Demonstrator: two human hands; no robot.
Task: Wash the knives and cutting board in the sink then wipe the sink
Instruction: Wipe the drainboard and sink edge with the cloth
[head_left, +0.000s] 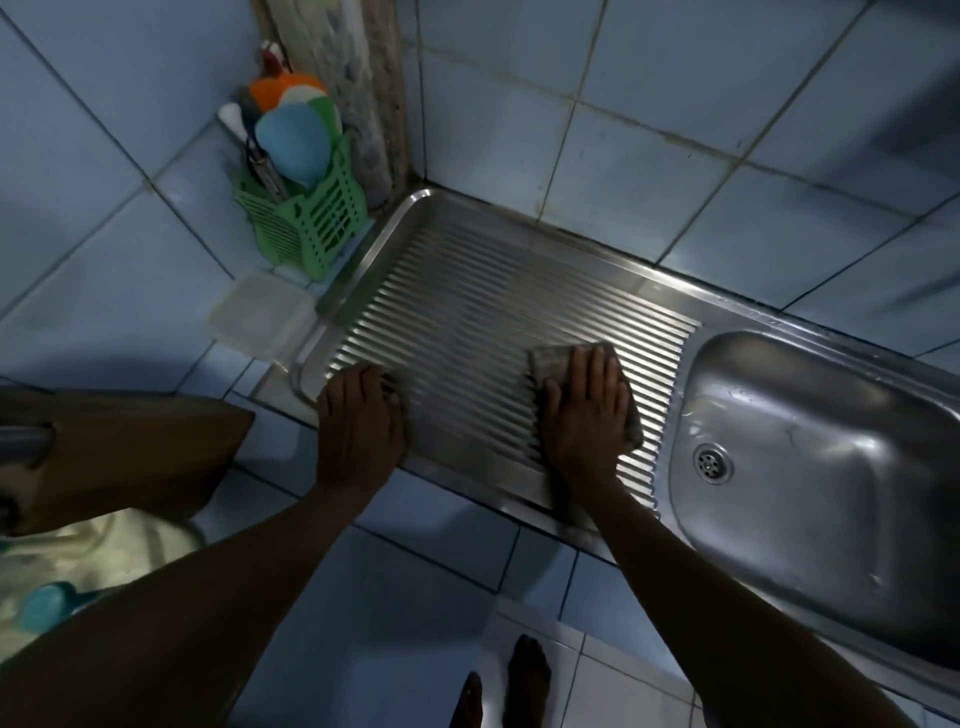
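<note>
A steel sink unit fills the middle: a ribbed drainboard on the left and a basin with a round drain on the right. My right hand lies flat with spread fingers on a grey cloth, pressing it onto the drainboard near the basin edge. My left hand rests on the drainboard's front left corner, fingers pointing away, holding nothing. A brown wooden cutting board lies on the counter at the far left. No knife blade is plainly visible.
A green slotted utensil holder with coloured utensils stands in the back left corner by the tiled wall. A clear plastic lid lies left of the drainboard. A pale cloth sits at the lower left. Bare feet show on the floor tiles.
</note>
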